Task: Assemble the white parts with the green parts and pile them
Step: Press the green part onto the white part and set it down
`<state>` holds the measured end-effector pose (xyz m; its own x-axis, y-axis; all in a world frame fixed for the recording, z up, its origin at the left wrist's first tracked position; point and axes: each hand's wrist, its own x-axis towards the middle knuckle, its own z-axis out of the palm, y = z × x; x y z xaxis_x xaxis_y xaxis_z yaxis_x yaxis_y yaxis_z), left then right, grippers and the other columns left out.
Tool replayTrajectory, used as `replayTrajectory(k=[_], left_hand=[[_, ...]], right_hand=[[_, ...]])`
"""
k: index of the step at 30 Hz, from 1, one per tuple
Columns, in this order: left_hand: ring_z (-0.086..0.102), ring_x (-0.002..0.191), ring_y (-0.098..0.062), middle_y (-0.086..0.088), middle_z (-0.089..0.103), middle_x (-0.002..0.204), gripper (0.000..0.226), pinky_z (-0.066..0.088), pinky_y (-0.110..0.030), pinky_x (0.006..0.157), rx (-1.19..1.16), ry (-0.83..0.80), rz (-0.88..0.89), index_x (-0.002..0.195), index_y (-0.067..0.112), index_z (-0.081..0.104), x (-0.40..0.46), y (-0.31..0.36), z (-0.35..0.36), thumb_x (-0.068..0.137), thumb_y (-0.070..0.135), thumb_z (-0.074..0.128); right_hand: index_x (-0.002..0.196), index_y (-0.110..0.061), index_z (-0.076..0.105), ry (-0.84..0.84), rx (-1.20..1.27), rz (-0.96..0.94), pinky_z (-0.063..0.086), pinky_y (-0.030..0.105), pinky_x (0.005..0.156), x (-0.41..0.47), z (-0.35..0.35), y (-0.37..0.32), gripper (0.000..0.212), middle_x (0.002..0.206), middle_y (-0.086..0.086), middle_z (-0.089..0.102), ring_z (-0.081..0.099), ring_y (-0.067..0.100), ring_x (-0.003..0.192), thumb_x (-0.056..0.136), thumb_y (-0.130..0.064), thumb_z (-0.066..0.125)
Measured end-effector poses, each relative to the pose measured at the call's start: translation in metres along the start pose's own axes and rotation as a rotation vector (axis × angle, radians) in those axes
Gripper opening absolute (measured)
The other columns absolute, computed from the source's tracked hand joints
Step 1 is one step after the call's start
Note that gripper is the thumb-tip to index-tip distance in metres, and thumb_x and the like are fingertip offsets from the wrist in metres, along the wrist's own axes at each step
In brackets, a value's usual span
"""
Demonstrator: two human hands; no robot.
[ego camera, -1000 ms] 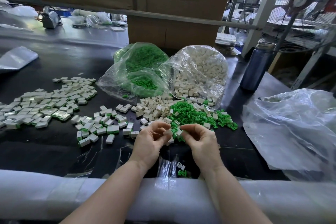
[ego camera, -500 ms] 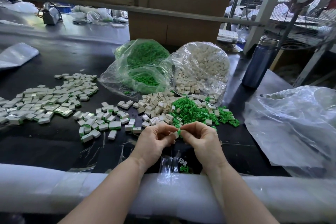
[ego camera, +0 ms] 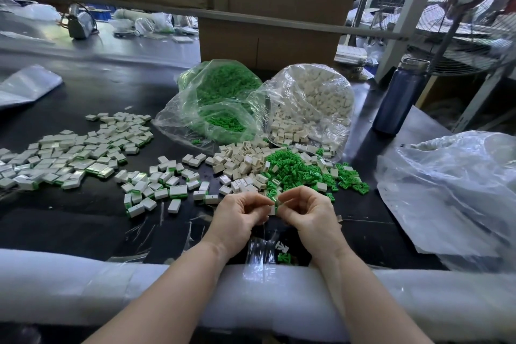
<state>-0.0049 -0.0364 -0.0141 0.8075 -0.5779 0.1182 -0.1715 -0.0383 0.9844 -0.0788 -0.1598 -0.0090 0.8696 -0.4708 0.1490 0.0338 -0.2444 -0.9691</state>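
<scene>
The step in hand is judged to be the joining of one pair: the left hand (ego camera: 237, 215) and right hand (ego camera: 304, 213) meet fingertip to fingertip just below centre frame, above the black bench (ego camera: 83, 226). The left hand's curled fingers pinch a white part (ego camera: 271, 209); the right hand's curled fingers pinch a green part (ego camera: 275, 200) against it. Whether the two are fully seated cannot be told, as the fingers cover the joint. The next move likely calls for a firm squeeze to seat the green part, then a carry to the left of the frame to drop the piece on the assembled pieces (ego camera: 164, 190) lying there. A larger spread of assembled pieces, the far pile (ego camera: 69, 153), lies at the left edge. Stock lies directly above the hands: loose white parts (ego camera: 240, 162) at centre, touching loose green parts (ego camera: 301, 173) just to their right. Containers: a clear green-parts bag (ego camera: 220, 103) at upper centre, well filled with green parts, mouth open toward the loose stock; beside it and touching, a clear white-parts bag (ego camera: 310, 100), well filled with white parts, some spilling from its mouth. A large crumpled plastic bag (ego camera: 452, 190) occupies the right of the frame; its contents cannot be made out. A dark blue bottle (ego camera: 399, 98) stands upright behind it, capped.
</scene>
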Motion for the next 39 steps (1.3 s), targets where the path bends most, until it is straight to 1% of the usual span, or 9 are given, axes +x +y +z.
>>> replayTrajectory(k=[5, 17, 21, 23, 25, 28, 30, 34, 39], left_hand=[[0.058, 0.059, 0.004, 0.004, 0.065, 0.071, 0.026, 0.047, -0.009, 0.062, 0.042, -0.042, 0.022, 0.073, 0.019, 0.07, -0.0017, 0.001, -0.002, 0.081, -0.005, 0.064], [0.059, 0.069, -0.006, 0.0, 0.066, 0.075, 0.029, 0.05, -0.015, 0.071, 0.123, -0.093, 0.037, 0.072, 0.025, 0.07, -0.0013, -0.0001, -0.0036, 0.081, -0.003, 0.065], [0.059, 0.071, -0.006, 0.002, 0.065, 0.076, 0.026, 0.05, -0.015, 0.073, 0.143, -0.105, 0.03, 0.073, 0.021, 0.069, -0.0031, 0.0029, -0.0041, 0.081, -0.003, 0.065], [0.058, 0.068, -0.002, 0.004, 0.064, 0.074, 0.023, 0.049, -0.012, 0.072, 0.166, -0.122, 0.038, 0.073, 0.019, 0.069, -0.0039, 0.0053, -0.0043, 0.08, -0.003, 0.066], [0.057, 0.065, 0.003, 0.006, 0.063, 0.072, 0.018, 0.046, -0.009, 0.069, 0.187, -0.129, 0.05, 0.076, 0.014, 0.07, -0.0043, 0.0069, -0.0043, 0.08, -0.002, 0.066], [0.056, 0.065, 0.001, 0.006, 0.062, 0.072, 0.01, 0.045, -0.008, 0.069, 0.201, -0.125, 0.064, 0.081, 0.006, 0.071, -0.0039, 0.0074, -0.0044, 0.08, -0.003, 0.066], [0.056, 0.065, 0.001, 0.006, 0.062, 0.072, 0.01, 0.045, -0.008, 0.068, 0.216, -0.13, 0.074, 0.082, 0.006, 0.071, -0.0036, 0.0071, -0.0042, 0.08, -0.002, 0.066], [0.055, 0.064, 0.009, 0.01, 0.06, 0.071, 0.012, 0.043, -0.007, 0.068, 0.26, -0.159, 0.079, 0.081, 0.009, 0.071, -0.0039, 0.0053, -0.0038, 0.08, -0.002, 0.066], [0.061, 0.071, -0.006, -0.002, 0.067, 0.08, 0.018, 0.049, -0.014, 0.072, 0.126, -0.063, 0.057, 0.081, 0.017, 0.07, -0.0029, 0.0028, -0.0027, 0.082, 0.0, 0.065]], right_hand=[[0.08, -0.005, 0.064, -0.027, -0.001, 0.012, 0.05, 0.02, 0.062, -0.0011, -0.0016, 0.0, 0.016, 0.072, 0.011, 0.064, 0.058, 0.014, 0.065, 0.074, 0.009, 0.07], [0.073, -0.007, 0.063, -0.065, 0.007, 0.035, 0.051, 0.02, 0.061, -0.001, -0.0045, 0.0026, 0.021, 0.067, 0.002, 0.063, 0.059, 0.01, 0.063, 0.071, 0.012, 0.069], [0.071, -0.01, 0.063, -0.082, 0.009, 0.036, 0.05, 0.018, 0.059, -0.0006, -0.0051, 0.0033, 0.024, 0.064, -0.001, 0.063, 0.059, 0.006, 0.059, 0.07, 0.013, 0.069], [0.068, -0.012, 0.063, -0.086, 0.011, 0.036, 0.05, 0.019, 0.058, -0.0001, -0.0054, 0.0045, 0.027, 0.061, -0.004, 0.063, 0.058, 0.006, 0.058, 0.069, 0.014, 0.07], [0.066, -0.015, 0.063, -0.088, 0.022, 0.04, 0.05, 0.021, 0.057, 0.0002, -0.0054, 0.0058, 0.029, 0.059, -0.004, 0.063, 0.058, 0.008, 0.057, 0.069, 0.014, 0.07], [0.065, -0.016, 0.063, -0.093, 0.034, 0.045, 0.05, 0.021, 0.057, 0.0004, -0.0056, 0.0071, 0.031, 0.059, -0.003, 0.063, 0.058, 0.009, 0.058, 0.068, 0.014, 0.07], [0.064, -0.017, 0.064, -0.097, 0.034, 0.043, 0.05, 0.022, 0.057, 0.0005, -0.0059, 0.0074, 0.032, 0.059, -0.003, 0.063, 0.058, 0.01, 0.059, 0.068, 0.014, 0.07], [0.065, -0.016, 0.064, -0.116, 0.017, 0.033, 0.05, 0.02, 0.057, 0.0006, -0.0054, 0.007, 0.031, 0.06, -0.003, 0.063, 0.059, 0.009, 0.059, 0.068, 0.014, 0.07], [0.074, -0.012, 0.065, -0.026, 0.08, 0.05, 0.049, 0.018, 0.056, 0.0026, -0.0046, 0.0078, 0.018, 0.063, 0.0, 0.066, 0.061, 0.009, 0.059, 0.073, 0.005, 0.072]])
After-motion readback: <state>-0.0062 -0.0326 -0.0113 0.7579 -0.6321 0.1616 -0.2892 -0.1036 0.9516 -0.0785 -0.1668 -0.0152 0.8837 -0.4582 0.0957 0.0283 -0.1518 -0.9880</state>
